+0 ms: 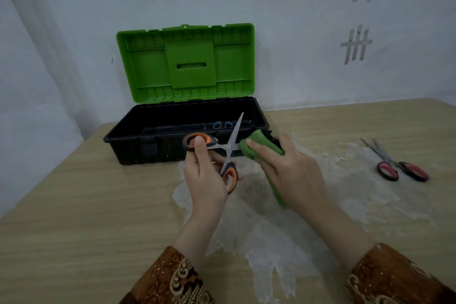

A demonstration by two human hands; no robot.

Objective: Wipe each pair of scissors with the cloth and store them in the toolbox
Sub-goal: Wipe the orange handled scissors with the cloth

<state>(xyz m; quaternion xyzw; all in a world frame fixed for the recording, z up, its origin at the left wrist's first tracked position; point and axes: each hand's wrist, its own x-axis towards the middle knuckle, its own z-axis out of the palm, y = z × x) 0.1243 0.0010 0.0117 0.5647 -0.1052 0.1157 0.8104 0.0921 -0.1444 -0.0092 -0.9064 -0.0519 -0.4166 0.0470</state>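
Near the open toolbox (138, 142), the left hand (204, 180) has fingers clamped on the splayed orange scissors (222, 153), while the right hand (291, 175) pinches the green cloth (256, 145) seemingly around one blade.

toolbox (128, 142) mouth open, lid upright behind | red-handled scissors (402, 169) lie right | left tabletop (74, 205) bare
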